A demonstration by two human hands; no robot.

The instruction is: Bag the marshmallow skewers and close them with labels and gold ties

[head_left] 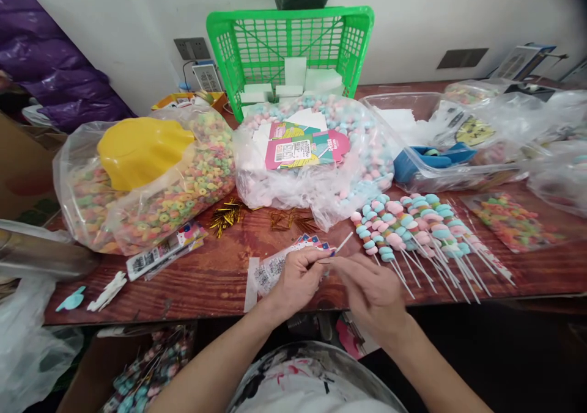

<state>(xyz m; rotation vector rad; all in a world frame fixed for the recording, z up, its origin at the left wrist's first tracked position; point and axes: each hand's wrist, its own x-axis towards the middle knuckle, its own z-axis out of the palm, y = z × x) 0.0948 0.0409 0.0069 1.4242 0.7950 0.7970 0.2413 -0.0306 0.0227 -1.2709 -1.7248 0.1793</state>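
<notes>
Both of my hands meet above the table's front part. My left hand [300, 275] is pinched around a wrapper with a white stick [345, 242] poking out at its upper right. My right hand [373, 291] has its fingertips against the same spot; the bit between them is too small to make out. Printed clear bags [270, 272] lie beneath and left of my left hand. To the right rests a pile of pink and blue candy skewers [413, 223] with white sticks toward me. Gold twist ties [227, 216] lie behind the bags.
Behind are a bag of ring candies [183, 199] with a yellow bowl [144, 150], a bag of pink and blue candies [367, 156], a green basket [293, 14] and a clear tub [463, 171]. A metal container [46, 254] stands left; an open box of skewers [147, 370] is below.
</notes>
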